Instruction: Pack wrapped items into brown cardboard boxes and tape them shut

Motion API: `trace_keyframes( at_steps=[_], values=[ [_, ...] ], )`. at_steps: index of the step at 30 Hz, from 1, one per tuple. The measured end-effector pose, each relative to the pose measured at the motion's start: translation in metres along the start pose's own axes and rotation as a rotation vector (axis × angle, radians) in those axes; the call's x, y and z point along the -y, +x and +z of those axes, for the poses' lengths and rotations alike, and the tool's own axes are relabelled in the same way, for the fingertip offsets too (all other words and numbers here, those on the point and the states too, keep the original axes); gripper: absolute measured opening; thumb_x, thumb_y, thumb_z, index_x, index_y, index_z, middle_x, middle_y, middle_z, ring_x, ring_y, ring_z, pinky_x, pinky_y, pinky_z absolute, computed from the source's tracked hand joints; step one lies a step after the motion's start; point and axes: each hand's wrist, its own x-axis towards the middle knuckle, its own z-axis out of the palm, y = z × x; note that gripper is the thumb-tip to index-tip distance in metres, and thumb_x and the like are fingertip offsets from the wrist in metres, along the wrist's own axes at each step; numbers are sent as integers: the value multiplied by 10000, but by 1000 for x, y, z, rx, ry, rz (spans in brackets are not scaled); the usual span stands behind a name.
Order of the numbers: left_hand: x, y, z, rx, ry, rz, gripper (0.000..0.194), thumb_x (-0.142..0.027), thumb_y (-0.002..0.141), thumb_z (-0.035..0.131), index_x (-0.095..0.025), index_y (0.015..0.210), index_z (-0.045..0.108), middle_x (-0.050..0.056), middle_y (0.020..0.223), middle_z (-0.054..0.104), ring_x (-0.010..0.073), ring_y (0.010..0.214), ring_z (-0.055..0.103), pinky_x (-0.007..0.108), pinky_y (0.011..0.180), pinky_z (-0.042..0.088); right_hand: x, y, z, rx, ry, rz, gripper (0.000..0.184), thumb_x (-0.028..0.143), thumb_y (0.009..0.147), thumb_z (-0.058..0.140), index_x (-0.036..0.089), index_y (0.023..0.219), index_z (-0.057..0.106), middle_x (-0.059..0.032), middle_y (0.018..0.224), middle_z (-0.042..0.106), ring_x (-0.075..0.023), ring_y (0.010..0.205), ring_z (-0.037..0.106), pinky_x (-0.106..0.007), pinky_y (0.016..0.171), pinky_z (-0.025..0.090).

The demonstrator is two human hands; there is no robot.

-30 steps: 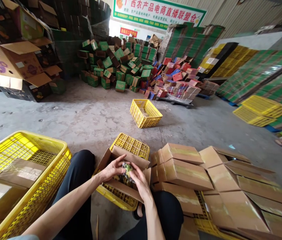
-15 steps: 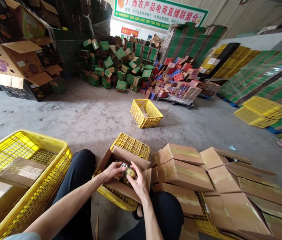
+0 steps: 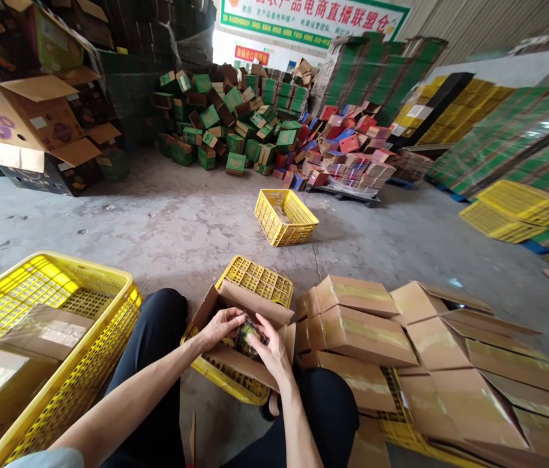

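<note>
An open brown cardboard box (image 3: 235,305) rests on an upturned yellow crate (image 3: 257,278) between my knees. Both hands are inside the box. My left hand (image 3: 220,325) and my right hand (image 3: 267,348) are closed from either side on a small plastic-wrapped greenish-yellow fruit (image 3: 249,335), which sits low among other dark wrapped items in the box. The box flaps stand open around my hands.
A large yellow crate (image 3: 84,338) holding cardboard boxes stands at my left. Closed and flattened brown boxes (image 3: 362,325) pile up at my right. A smaller yellow crate (image 3: 284,216) sits on the concrete floor ahead. Heaps of green and red boxes (image 3: 274,136) fill the back.
My hands have lowered the wrapped fruit from above the box opening down into the box. The view has tilted slightly downward.
</note>
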Motion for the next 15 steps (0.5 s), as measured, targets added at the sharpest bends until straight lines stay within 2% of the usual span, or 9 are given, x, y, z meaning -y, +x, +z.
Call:
trace_keyframes(
  at_steps=[4,7,9,11,15],
  values=[
    [-1,0,-3,-48,-77,-30,636,-629,762,857,-186,1192,702,125,1234,717,253,1052,704,350,873,562,-15,6,-5,-149,18,91,689,414,757,802,311,1419,641,-29,1000,785,-299,949,732,-494,931,585],
    [-1,2,-7,-65,-59,-40,667,-623,750,870,-184,1222,698,158,1338,688,290,1119,703,374,904,559,-25,7,-9,-261,-115,58,581,355,726,798,324,1300,718,-46,1022,765,-339,1026,707,-513,1015,528],
    [-1,3,-9,-57,-42,-47,678,-623,747,871,-183,1232,696,164,1338,692,293,1113,710,377,905,557,-29,5,-8,-271,-230,25,530,295,743,771,322,1271,731,-68,1030,749,-349,1073,690,-500,1056,488],
    [-1,3,-10,-47,-31,-52,679,-622,749,869,-186,1238,694,162,1334,697,285,1100,716,369,900,554,-28,3,-4,-246,-413,46,516,239,805,714,293,1318,699,-93,1035,732,-335,1074,689,-465,1034,488],
    [2,4,-10,-46,-11,-67,669,-608,746,874,-185,1234,699,159,1311,707,269,1061,727,353,879,549,-20,0,9,-193,-952,168,522,165,944,550,171,1466,545,-167,1178,689,-316,1086,681,-401,927,519]
  ],
)
